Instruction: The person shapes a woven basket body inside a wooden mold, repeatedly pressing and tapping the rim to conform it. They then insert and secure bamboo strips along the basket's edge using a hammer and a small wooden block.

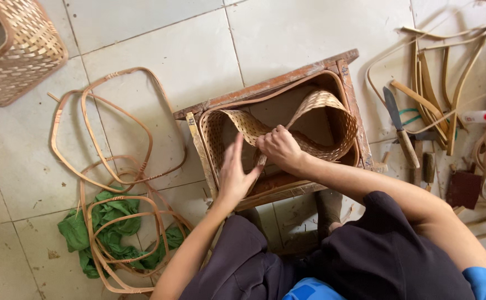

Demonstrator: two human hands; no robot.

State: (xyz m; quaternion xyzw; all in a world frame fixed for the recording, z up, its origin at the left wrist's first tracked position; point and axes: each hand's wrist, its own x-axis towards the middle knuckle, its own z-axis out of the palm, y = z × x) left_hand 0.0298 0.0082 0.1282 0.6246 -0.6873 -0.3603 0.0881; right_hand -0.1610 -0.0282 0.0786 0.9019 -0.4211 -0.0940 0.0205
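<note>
With the right hand [279, 149] pinching the woven band [287, 125] inside the wooden frame [271, 86] and the left hand [233, 175] open flat beside it, the buckled band could kink or spring loose.

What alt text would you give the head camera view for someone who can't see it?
Seen from above, a person's right hand grips a woven strip inside a wooden frame, left hand open beside it. Cane hoops lie on the tiled floor.
</note>
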